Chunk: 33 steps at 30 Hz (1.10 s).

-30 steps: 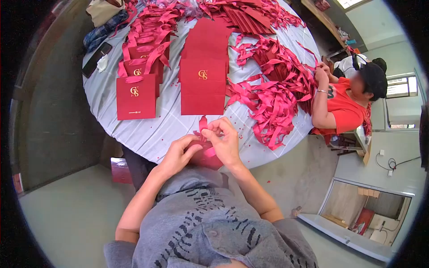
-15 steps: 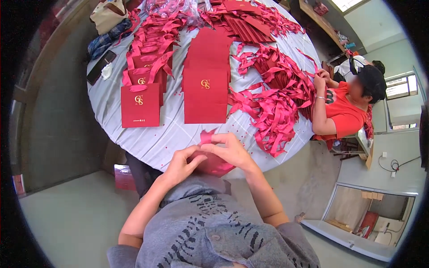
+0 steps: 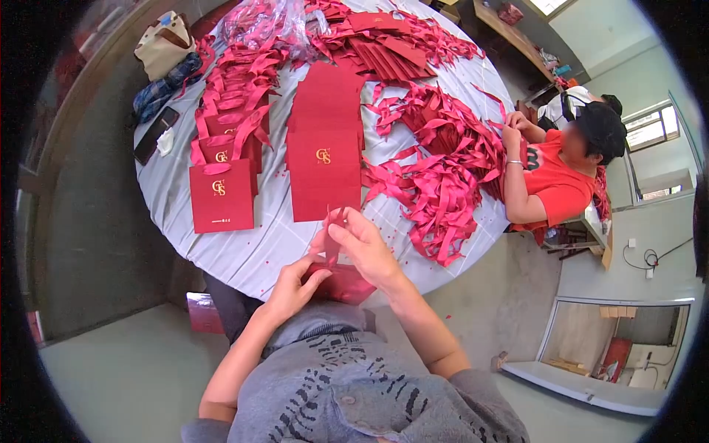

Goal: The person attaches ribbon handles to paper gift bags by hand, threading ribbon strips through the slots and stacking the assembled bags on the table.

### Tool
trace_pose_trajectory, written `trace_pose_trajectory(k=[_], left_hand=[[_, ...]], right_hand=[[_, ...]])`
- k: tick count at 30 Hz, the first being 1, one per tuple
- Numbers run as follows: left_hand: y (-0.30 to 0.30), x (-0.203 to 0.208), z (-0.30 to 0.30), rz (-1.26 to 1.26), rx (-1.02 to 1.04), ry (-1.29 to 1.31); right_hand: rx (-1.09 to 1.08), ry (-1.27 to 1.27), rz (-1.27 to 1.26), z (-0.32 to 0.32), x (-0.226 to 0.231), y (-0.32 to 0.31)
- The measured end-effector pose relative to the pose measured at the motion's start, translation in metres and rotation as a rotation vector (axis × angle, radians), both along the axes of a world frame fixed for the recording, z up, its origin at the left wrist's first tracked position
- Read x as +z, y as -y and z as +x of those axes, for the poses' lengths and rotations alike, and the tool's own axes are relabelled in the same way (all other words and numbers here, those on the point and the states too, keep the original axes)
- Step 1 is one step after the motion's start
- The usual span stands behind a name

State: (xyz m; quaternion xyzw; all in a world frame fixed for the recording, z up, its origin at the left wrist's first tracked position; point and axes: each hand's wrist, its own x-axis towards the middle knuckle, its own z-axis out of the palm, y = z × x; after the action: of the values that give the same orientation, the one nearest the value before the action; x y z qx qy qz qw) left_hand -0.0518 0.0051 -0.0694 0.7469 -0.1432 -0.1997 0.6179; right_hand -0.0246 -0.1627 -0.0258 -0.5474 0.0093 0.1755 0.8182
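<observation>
1 ribbon (image 3: 332, 252) in the right hand (image 3: 363, 246) points lengthwise forward.

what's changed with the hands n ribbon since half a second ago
The right hand has moved forward, toward the flat red stack, drawing the ribbon up from the red bag. The left hand keeps its hold on that bag. The row of bags at left and the ribbon heap stay as they were.

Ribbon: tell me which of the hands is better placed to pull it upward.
Probably the right hand: it pinches the ribbon above the bag, while the left hand is lower, holding the bag's edge.
</observation>
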Motion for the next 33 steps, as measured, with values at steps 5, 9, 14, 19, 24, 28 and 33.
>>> trace_pose_trajectory(k=[5, 9, 14, 19, 24, 28, 33], left_hand=[[0.0, -0.006, -0.003, 0.012, 0.024, -0.035], [0.0, -0.01, -0.001, -0.042, 0.003, -0.01], [-0.001, -0.003, 0.003, -0.038, 0.004, -0.046], [0.0, -0.003, 0.006, -0.06, 0.001, -0.077], [0.002, -0.003, 0.007, -0.085, 0.005, -0.123], [0.001, -0.012, 0.003, -0.085, 0.034, -0.118], [-0.011, -0.034, 0.002, -0.164, 0.136, -0.245]], right_hand=[[-0.087, -0.14, 0.329, -0.004, -0.008, -0.008], [-0.161, -0.139, 0.381, -0.004, -0.009, -0.012], [-0.208, 0.021, 0.26, -0.001, -0.007, -0.016], [-0.301, 0.157, -0.02, 0.006, -0.016, -0.011], [-0.357, 0.113, 0.015, 0.013, -0.024, -0.012], [-0.33, 0.064, 0.024, 0.022, -0.032, -0.006], [-0.093, 0.163, -0.528, 0.029, -0.032, 0.015]])
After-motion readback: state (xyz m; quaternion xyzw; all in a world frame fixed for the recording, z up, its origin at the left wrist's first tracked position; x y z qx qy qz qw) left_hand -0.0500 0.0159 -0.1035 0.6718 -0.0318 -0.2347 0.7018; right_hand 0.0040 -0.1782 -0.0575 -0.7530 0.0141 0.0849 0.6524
